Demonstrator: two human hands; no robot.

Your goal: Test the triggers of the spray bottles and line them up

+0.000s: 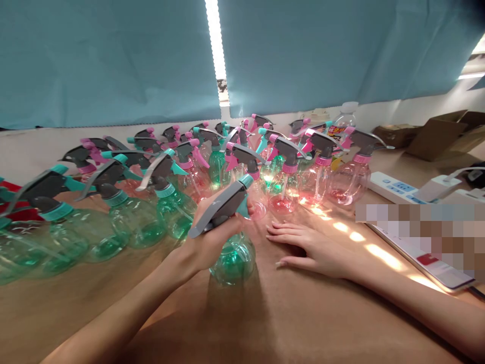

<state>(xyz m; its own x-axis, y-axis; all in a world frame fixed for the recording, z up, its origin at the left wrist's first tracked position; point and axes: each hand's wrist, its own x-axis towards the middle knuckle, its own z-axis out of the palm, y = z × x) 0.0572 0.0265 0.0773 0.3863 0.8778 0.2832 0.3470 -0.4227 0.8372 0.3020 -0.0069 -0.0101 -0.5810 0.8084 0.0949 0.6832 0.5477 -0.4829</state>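
My left hand [206,242] is wrapped round the neck of a green spray bottle [233,260] with a grey and teal trigger head. That bottle stands upright on the brown table [182,313], and its neck is hidden by my fingers. To the right of it, my right hand [306,247] lies flat on the table, fingers stretched out and holding nothing. Just beyond the right hand stand pink spray bottles [312,184] with grey and pink heads. More green spray bottles [142,230] line the table to the left of my left hand.
Several rows of pink and green spray bottles fill the back. At right lie a white power strip [394,187] with a plugged-in charger [435,189] and a phone [450,275], its screen partly blurred. Cardboard boxes [435,134] stand behind, before a blue curtain [113,60].
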